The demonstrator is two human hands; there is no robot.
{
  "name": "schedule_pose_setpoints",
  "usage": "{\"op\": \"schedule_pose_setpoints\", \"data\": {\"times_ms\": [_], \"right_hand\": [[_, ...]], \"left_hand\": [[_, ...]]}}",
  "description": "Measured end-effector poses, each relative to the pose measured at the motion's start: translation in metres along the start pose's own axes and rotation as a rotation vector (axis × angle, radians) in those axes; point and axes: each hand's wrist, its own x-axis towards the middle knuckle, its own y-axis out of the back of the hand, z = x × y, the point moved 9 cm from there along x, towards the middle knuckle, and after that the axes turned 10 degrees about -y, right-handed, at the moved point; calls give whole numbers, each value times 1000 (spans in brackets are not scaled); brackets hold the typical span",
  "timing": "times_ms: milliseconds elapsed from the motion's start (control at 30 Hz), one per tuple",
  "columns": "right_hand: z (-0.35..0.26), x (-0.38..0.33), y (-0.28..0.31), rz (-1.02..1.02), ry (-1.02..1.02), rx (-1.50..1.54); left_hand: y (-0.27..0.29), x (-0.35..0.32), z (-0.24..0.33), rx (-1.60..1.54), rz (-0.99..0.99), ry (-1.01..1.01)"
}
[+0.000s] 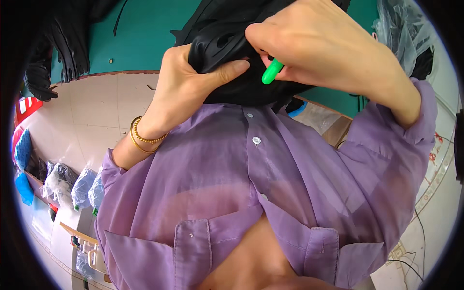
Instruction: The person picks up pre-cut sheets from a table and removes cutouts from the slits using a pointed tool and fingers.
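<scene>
A bunched piece of black, slightly shiny cloth (220,46) is held up close in front of my chest. My left hand (186,79) is closed on its left edge, thumb laid across the front and the other fingers hidden behind the folds. Over the right part of the cloth, my right hand (302,41) is curled with its back toward me. From its fist sticks the rounded end of a bright green tool handle (272,71); the working end is hidden by the hand. Cloth folds lie right against the right fingers.
Behind the cloth is a green table (135,38), with more black cloth pieces (67,46) at its left. A clear plastic bag (403,29) lies at the far right. Several bagged bundles (84,186) stand at lower left on the tiled floor (96,111). A cable (423,237) trails at lower right.
</scene>
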Motion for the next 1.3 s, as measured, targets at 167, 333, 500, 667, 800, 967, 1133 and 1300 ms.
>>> {"op": "schedule_pose_setpoints", "data": {"times_ms": [167,333,500,667,800,967,1133,1300], "right_hand": [[57,-26,25,473,-194,-185],[140,-119,55,826,-563,-266],[299,-274,71,799,-1005,-687],[323,-324,74,784,-1280,-732],[271,-250,48,919,-1070,-140],[128,-131,-6,863,-700,522],[22,-29,-15,532,-91,404],[14,-2,-29,225,-89,274]], "left_hand": [[21,-13,-6,14,152,-1],[32,-25,-53,-459,275,268],[30,-20,-48,-525,207,268],[16,-20,-47,-711,163,315],[12,-20,-48,-670,150,343],[5,-19,-41,-620,101,305],[1,-21,-30,-523,80,274],[-2,-17,-15,-367,-21,154]]}}
